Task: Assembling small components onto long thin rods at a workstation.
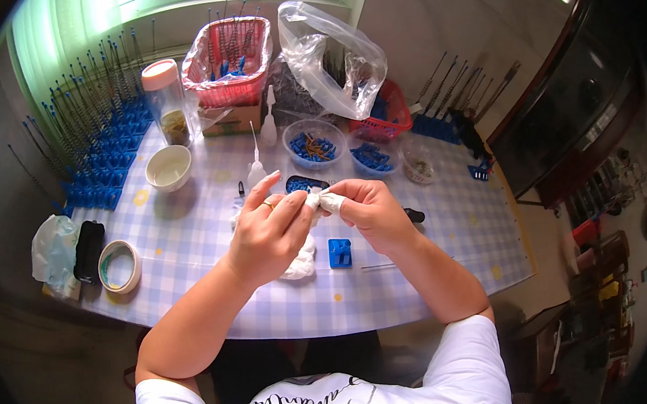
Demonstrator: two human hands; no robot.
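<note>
- Two bare hands meet above the middle of a table spread with a blue-and-white checked tablecloth [256, 313], their fingertips nearly touching.
- The left hand [268, 227] has its thumb and forefinger drawn together on white material [331, 202]; one other finger is lifted away from the pinch (a gold-coloured ring [268, 203] circles one finger).
- The right hand [376, 211] faces it, thumb and forefinger also closed on the white material, its remaining fingers curled in.
- The white material lies between the two pinches, raised over the table; whether it wraps the thumbs or is a separate piece, and whether something smaller is gripped inside it, cannot be told.
- Below the left hand lies a crumpled white cloth or tissue [300, 261]; beside that, nearer the middle, sits a small blue block [340, 253].
- A thin rod [397, 264] lies on the tablecloth, partly behind the right forearm.
- Just beyond the hands are a dark tray [324, 184] of blue pieces and two clear plastic bowls [289, 153] also holding blue pieces, brownish ones mixed into the left bowl.
</note>
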